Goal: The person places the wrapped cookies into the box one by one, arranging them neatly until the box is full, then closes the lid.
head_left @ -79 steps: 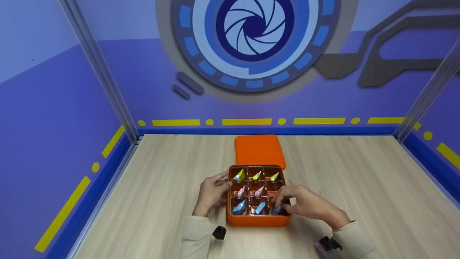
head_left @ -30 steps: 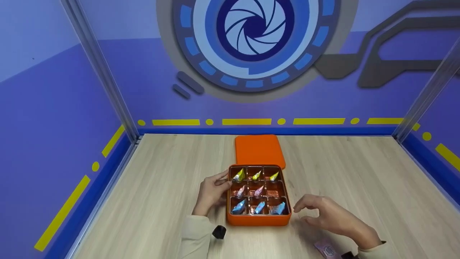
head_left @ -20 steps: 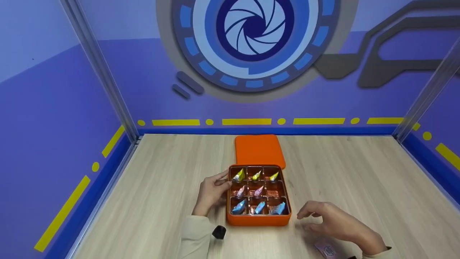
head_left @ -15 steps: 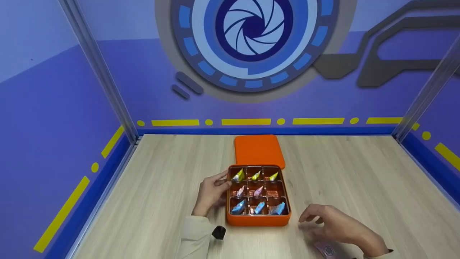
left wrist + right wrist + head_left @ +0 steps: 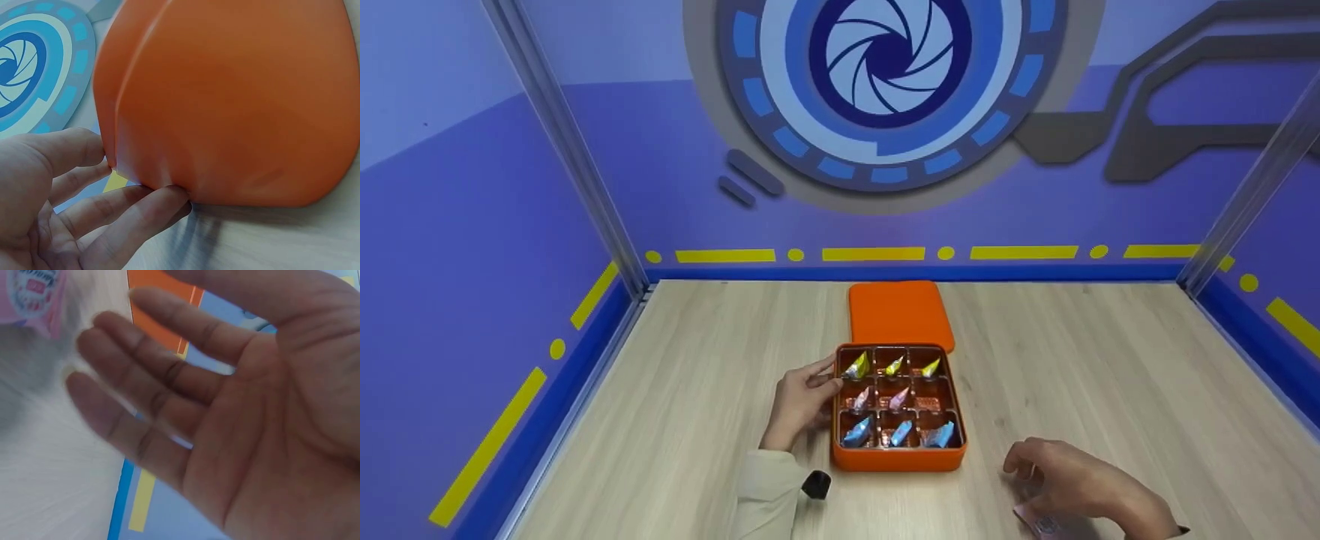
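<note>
Meanwhile the left hand [image 5: 799,401] presses relaxed fingers against the orange box [image 5: 897,459]'s left wall; right of that box, the right hand [image 5: 1072,484] hovers empty, fingers loose, above a pink packet [image 5: 1035,520].

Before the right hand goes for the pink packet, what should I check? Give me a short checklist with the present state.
1. Left hand steadies the orange box: ok, fingers touch its left wall.
2. Right hand is free: ok, fingers relaxed, holding nothing.
3. Pink packet within reach: ok, beside the right hand.
4. Free compartment, middle row, right: ok.
5. Lid out of the way: ok, behind the box.
6. Packet's whole shape visible: cannot tell.
</note>
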The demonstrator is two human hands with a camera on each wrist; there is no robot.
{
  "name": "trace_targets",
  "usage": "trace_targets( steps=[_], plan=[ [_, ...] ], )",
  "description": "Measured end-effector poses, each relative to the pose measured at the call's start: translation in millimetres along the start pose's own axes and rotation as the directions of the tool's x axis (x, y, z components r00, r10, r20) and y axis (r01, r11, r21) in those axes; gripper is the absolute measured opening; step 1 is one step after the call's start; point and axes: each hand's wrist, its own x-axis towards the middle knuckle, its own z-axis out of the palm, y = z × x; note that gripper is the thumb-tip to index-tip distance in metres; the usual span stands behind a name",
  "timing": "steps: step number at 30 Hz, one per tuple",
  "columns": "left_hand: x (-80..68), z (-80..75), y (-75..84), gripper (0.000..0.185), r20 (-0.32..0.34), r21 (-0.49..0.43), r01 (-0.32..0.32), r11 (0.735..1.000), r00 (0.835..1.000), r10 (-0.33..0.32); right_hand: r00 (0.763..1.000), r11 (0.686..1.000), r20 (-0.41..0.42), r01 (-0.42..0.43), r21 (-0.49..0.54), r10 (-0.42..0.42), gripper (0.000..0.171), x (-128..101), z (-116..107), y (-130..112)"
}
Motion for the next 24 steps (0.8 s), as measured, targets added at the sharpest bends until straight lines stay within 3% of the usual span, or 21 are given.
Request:
trace_targets(
  steps=[5, 9, 16, 19, 24],
  plan=[
    [-0.9, -0.3, 0.7, 0.048, 0.0, 0.007, -0.006, 1.0, 1.0, 0.006, 0.999, 0.999, 0.023, -0.027, 0.046, 0.026, 0.03, -3.7, 3.2, 3.6],
    [-1.2, -0.8, 1.5, 0.048, -0.007, 0.021, -0.008, 1.0, 1.0, 0.008, 1.0, 0.997, 0.005, 0.008, 0.073, -0.009, 0.031, -3.4, 4.0, 7.8],
    [-1.1, -0.9, 0.3, 0.048, -0.01, 0.023, -0.011, 1.0, 1.0, 0.011, 0.979, 0.987, -0.135, 0.149, -0.055, -0.155, 0.021, 9.7, 6.4, 14.9],
    [-1.1, -0.6, -0.2, 0.048, -0.008, 0.019, 0.001, 1.0, 1.0, -0.001, 0.973, 0.983, -0.163, 0.144, -0.114, -0.162, 0.026, 12.6, 6.7, 17.1],
    [0.0, -0.7, -0.3, 0.048, -0.007, 0.016, 0.011, 1.0, 1.0, -0.01, 0.978, 0.985, -0.184, 0.072, -0.159, -0.102, 0.044, 9.8, 5.9, 19.2]
  ],
)
